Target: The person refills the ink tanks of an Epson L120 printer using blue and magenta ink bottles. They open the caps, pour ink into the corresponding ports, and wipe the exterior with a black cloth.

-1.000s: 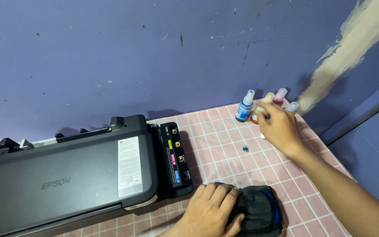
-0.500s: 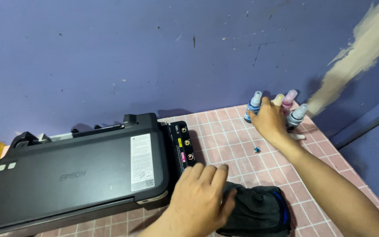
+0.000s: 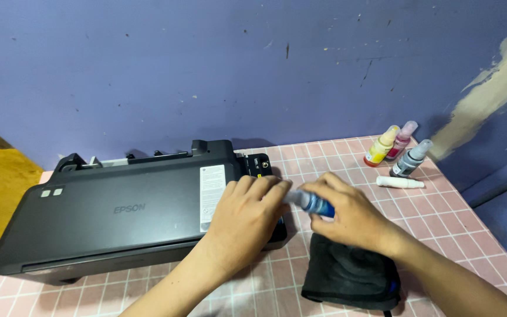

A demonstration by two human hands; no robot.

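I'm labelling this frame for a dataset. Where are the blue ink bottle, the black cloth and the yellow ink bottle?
blue ink bottle (image 3: pixel 317 205): head view, on its blue body between the hands.
black cloth (image 3: pixel 347 273): head view, middle of the fabric.
yellow ink bottle (image 3: pixel 378 151): head view, on its yellow body.

I see bare pink tiled tabletop (image 3: pixel 347 167) open between my hands and three upright ink bottles (image 3: pixel 395 147); a black folded cloth (image 3: pixel 350 276) blocks the near side.
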